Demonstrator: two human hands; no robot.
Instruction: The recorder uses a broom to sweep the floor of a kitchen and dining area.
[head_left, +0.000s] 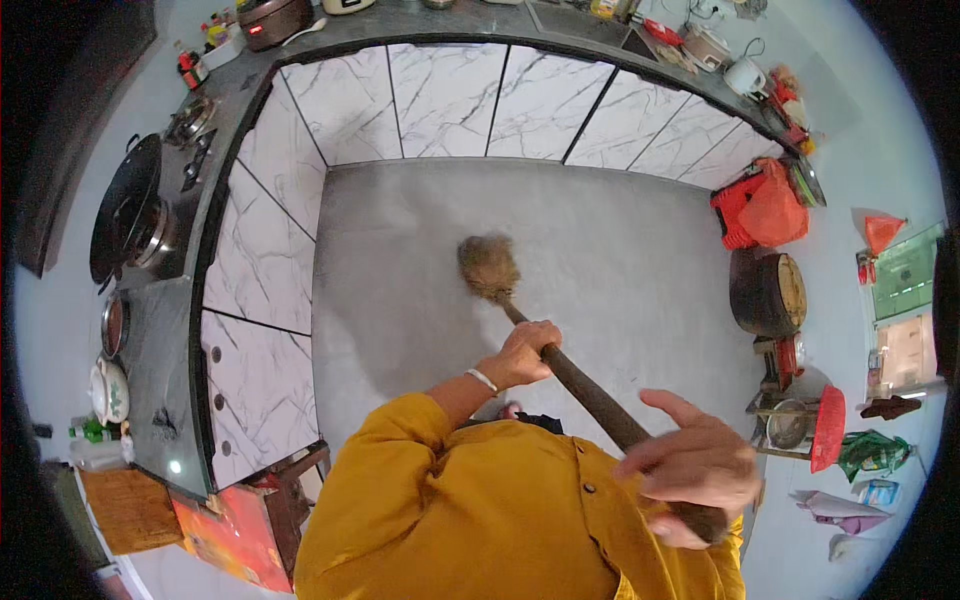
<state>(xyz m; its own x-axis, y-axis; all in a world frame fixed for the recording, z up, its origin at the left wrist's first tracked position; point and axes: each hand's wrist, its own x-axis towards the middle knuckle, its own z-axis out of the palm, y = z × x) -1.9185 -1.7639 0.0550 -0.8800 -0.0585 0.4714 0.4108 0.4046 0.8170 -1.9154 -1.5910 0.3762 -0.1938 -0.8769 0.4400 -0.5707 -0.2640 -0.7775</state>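
My left hand (526, 354), with a white bracelet at the wrist, is wrapped round the lower part of a broom's thick brown handle (600, 397). Blurred by motion, my right hand (694, 469) is around the handle's upper end near my chest, its index finger sticking out. The handle slants down and away to the left. At its far end the brown bristle head (489, 266) is over the grey floor (622, 247), also blurred; whether it touches the floor I cannot tell.
Marble-patterned cabinets (450, 101) line the far and left sides under a dark countertop (420, 24). A wok (124, 202) sits on the left stove. Along the right wall stand a red crate (731, 214), a dark round pot (754, 292) and a small rack (784, 412).
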